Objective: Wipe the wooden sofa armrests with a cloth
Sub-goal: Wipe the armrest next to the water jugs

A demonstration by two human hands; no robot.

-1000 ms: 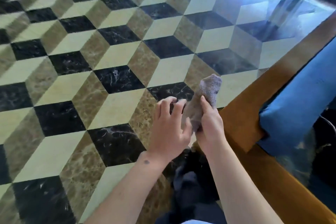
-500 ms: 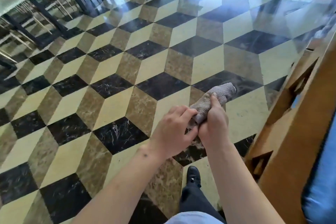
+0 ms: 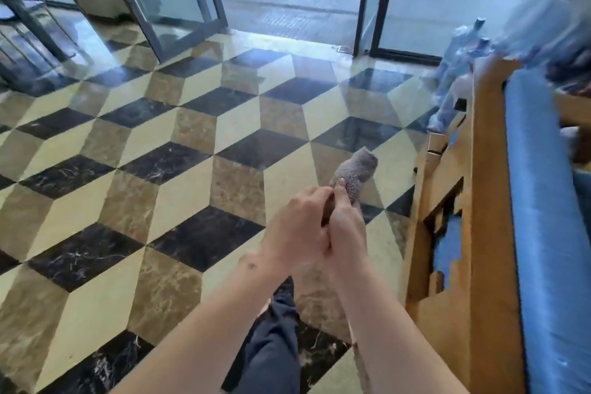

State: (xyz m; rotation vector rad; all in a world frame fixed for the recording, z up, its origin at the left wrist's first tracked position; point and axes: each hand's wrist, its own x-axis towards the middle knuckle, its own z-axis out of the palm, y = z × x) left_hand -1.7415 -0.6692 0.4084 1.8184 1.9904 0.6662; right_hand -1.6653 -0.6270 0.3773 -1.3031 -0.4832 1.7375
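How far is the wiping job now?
Nothing shows as wiped yet. In hand: right hand grips the bunched grey cloth and left hand pinches it, above the floor. Left: the wooden armrest beside the blue cushion, not yet touched.

Both hands are meeting in front of the person, over the tiled floor (image 3: 198, 125). The right hand (image 3: 347, 230) is gripping a grey cloth (image 3: 355, 171), its bunched end sticking up past the thumb, while the left hand (image 3: 297, 230) is pinching the cloth's lower part. The wooden sofa armrest (image 3: 486, 233) is running along the right, well apart from the cloth, beside a blue cushion (image 3: 543, 233).
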